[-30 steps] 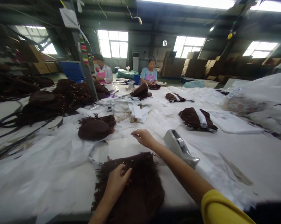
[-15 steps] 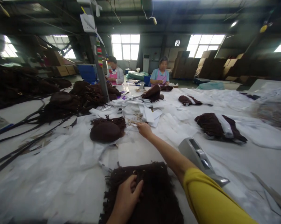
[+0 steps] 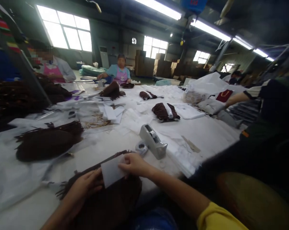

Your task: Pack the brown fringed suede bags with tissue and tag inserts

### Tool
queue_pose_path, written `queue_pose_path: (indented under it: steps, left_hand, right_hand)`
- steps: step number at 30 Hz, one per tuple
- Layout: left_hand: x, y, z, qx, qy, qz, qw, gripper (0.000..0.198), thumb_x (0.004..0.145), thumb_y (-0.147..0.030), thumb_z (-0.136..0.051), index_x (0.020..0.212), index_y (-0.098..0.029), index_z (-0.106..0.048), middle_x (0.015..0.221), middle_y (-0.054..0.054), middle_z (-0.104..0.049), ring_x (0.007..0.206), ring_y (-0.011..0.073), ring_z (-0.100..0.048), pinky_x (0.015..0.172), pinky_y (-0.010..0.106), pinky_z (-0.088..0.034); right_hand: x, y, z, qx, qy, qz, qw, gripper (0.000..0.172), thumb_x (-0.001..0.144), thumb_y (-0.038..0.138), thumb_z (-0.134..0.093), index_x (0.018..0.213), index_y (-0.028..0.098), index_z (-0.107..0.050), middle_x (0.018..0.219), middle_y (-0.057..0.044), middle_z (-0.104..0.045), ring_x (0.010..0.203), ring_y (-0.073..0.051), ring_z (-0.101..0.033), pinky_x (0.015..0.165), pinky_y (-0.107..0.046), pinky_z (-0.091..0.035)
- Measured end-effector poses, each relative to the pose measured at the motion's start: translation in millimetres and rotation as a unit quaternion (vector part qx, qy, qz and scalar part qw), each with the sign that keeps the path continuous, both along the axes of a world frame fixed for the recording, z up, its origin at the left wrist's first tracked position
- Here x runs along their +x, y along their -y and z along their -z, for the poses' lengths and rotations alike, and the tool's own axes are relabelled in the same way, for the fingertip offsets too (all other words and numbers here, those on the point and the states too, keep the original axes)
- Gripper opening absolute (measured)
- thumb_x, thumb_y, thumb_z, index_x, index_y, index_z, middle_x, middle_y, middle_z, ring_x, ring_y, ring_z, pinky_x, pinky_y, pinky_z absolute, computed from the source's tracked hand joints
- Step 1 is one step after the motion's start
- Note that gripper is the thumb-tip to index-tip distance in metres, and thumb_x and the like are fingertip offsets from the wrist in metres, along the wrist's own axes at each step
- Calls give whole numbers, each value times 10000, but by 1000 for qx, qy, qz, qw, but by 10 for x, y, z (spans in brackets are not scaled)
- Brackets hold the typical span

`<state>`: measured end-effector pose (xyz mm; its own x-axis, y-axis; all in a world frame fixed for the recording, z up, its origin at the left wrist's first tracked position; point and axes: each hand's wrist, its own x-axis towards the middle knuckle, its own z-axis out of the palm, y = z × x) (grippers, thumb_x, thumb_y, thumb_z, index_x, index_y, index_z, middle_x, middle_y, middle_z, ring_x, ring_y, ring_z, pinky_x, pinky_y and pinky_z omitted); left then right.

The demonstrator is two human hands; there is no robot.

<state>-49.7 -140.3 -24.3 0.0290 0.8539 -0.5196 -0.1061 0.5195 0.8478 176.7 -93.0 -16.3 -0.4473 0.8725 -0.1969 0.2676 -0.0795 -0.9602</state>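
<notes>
A dark brown fringed bag (image 3: 106, 204) lies at the table's near edge in front of me. Over its upper part, my right hand (image 3: 135, 164) pinches the right side of a small white rectangular sheet (image 3: 112, 172). My left hand (image 3: 89, 183) rests on the bag at the sheet's left edge, fingers stretched out. Its fingertips are partly hidden by the sheet. A grey tape dispenser (image 3: 152, 140) stands beyond my right hand, with a roll of tape (image 3: 141, 147) beside it. Another fringed brown bag (image 3: 48, 142) lies to the left.
Farther back lie a brown bag with a white band (image 3: 165, 111), stacked white sheets (image 3: 112, 113) and thin tan strips (image 3: 97, 120). Two co-workers in pink aprons (image 3: 121, 76) sit across the table. Another person's arm (image 3: 238, 99) reaches in from the right. A slanted pole (image 3: 34, 70) stands left.
My right hand has come back from the pile in the middle of the table and now holds a white sheet over the bag. My view has turned to the right.
</notes>
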Motion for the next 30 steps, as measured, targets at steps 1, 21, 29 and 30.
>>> queue_pose_path:
  steps: [1, 21, 29, 30]
  left_hand:
    - [-3, -7, -54, -2, 8, 12, 1000, 487, 706, -509, -780, 996, -126, -699, 967, 108, -751, 802, 204, -721, 656, 255, -578]
    - [184, 239, -408, 17, -39, -8, 999, 337, 798, -430, -730, 901, -110, -702, 860, 91, -727, 610, 103, -655, 522, 174, -520]
    - [447, 566, -16, 92, -73, -46, 992, 422, 787, -507, -708, 925, -113, -651, 765, 68, -709, 565, 136, -670, 495, 219, -547]
    - [480, 593, 22, 99, -78, -50, 991, 430, 795, -517, -695, 935, -113, -648, 770, 72, -713, 571, 143, -677, 495, 225, -549]
  right_hand:
    - [32, 73, 20, -11, 16, -13, 1000, 138, 783, 295, -679, 844, 172, -678, 725, -8, -681, 554, -148, -636, 429, -220, -510]
    - [-438, 226, 104, -97, -77, -44, 991, 230, 777, 389, -684, 745, 161, -682, 640, -1, -656, 524, -132, -581, 492, -243, -469]
    - [-378, 402, 265, -270, -215, -15, 938, 527, 658, 634, -777, 771, 129, -675, 658, 0, -638, 615, -109, -570, 626, -243, -450]
    - [-374, 414, 274, -272, -218, -20, 937, 529, 669, 635, -773, 776, 125, -679, 644, 4, -629, 604, -104, -559, 616, -238, -434]
